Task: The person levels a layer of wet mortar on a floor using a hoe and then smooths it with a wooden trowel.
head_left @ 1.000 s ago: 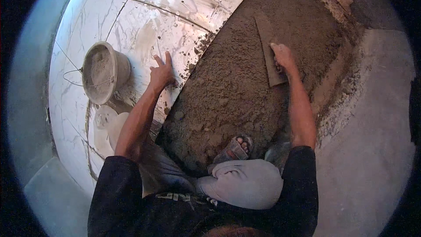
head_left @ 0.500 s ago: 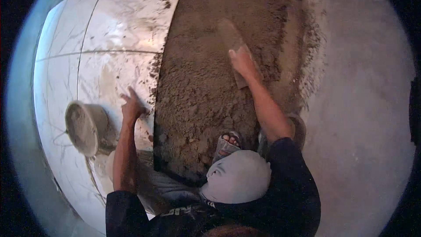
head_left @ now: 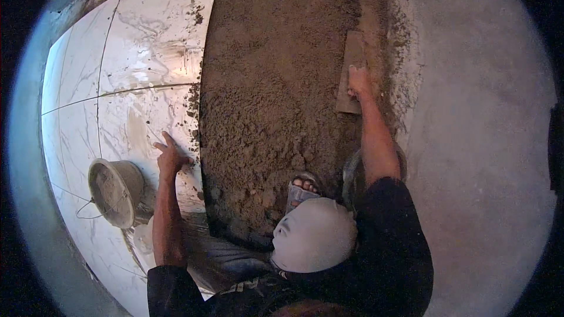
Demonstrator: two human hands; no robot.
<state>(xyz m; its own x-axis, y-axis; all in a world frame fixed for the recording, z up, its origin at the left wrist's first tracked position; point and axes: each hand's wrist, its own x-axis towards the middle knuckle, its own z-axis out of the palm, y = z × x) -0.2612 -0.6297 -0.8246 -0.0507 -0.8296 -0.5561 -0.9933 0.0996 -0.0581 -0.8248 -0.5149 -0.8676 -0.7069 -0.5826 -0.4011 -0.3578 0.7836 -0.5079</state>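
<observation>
My right hand [head_left: 360, 84] is closed round the grip of a flat rectangular trowel [head_left: 351, 53], which lies on the brown mortar bed [head_left: 264, 76] near its right edge. The hand hides the grip. On the left, my left hand [head_left: 170, 157] rests on the white marbled tiles [head_left: 150, 53] close to where they meet the mortar. Its fingers are spread and it holds nothing. The mortar is smoother at the far end and crumbly and lumpy nearer to me.
A bucket [head_left: 116, 194] with greyish paste and a wire handle stands tilted in view on the tiles, left of my left forearm. Crumbs of mortar dot the tile edge. My sandalled foot [head_left: 302, 188] is on the mortar. A plain grey surface [head_left: 476, 111] runs along the right.
My right hand has moved the trowel rightward across the mortar to its right edge, turning it more upright in the picture. The left hand stays on the tile; the view has shifted slightly.
</observation>
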